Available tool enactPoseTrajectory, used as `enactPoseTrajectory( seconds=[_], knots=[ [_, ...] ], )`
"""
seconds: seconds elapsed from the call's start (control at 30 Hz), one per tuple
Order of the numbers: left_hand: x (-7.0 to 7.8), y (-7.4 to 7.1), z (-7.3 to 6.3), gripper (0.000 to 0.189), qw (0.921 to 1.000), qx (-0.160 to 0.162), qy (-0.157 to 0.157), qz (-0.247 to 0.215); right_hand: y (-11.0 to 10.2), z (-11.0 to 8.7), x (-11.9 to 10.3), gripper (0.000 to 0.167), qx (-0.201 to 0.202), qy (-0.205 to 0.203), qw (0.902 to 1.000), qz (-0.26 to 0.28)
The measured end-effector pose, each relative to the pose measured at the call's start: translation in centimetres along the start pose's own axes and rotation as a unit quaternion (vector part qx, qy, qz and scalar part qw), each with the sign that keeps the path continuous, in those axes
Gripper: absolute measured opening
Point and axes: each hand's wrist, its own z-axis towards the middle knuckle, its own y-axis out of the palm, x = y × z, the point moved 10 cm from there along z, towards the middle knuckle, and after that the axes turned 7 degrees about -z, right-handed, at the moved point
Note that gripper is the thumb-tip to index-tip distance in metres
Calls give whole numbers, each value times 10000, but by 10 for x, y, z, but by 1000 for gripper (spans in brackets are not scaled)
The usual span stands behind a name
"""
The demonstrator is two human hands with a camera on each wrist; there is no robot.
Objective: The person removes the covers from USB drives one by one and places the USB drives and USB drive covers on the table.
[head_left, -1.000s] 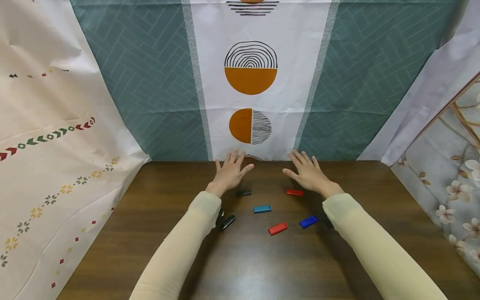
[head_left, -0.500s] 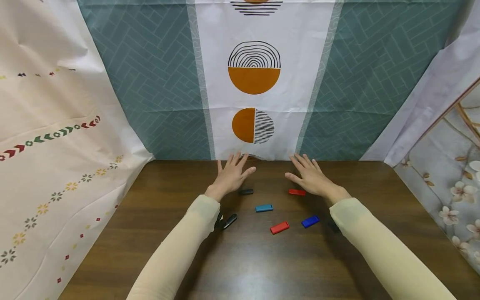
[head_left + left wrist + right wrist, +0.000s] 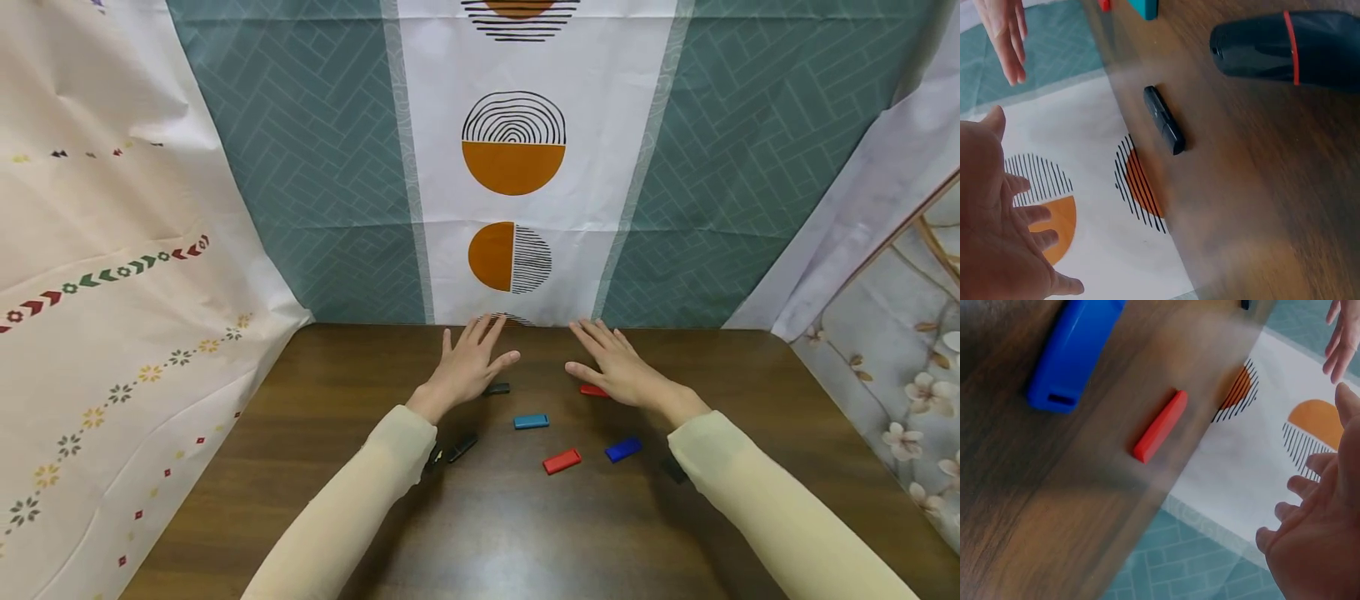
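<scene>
My left hand (image 3: 465, 367) hovers over the back of the table with fingers spread, holding nothing. Closest to it is a small black stick (image 3: 498, 388) shaped like a USB flash drive, seen whole in the left wrist view (image 3: 1164, 120). My right hand (image 3: 621, 371), also spread and holding nothing, partly covers a small red stick (image 3: 591, 390) in the head view. Between the forearms lie a light blue stick (image 3: 531, 422), a larger red one (image 3: 562, 461), a dark blue one (image 3: 623, 450) with a slot at its end, and a black one (image 3: 462, 447).
Another dark piece (image 3: 433, 457) shows beside the left sleeve, and a further dark piece (image 3: 674, 469) lies next to the right sleeve. The brown wooden table (image 3: 480, 533) ends at a patterned cloth (image 3: 337, 250) hanging behind it. Printed cloths also flank both sides.
The head view has shifted slightly. My right hand has come a little back toward me and now overlaps the small red stick. Both hands stay spread; the sticks remain in place.
</scene>
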Motion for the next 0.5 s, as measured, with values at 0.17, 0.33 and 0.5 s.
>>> enactPoseTrajectory(
  seconds=[0.17,0.33,0.5],
  knots=[
    [5,0,-5,79,10000,19,65,-63,-1,-6,-10,78,7,-135,9998,170],
    [13,0,-13,78,9995,-31,220,-224,-1,-12,-16,77,5,-231,9995,233],
    [20,4,-22,76,9991,-164,335,-212,2,-20,-19,77,-52,-255,9991,347]
  ],
)
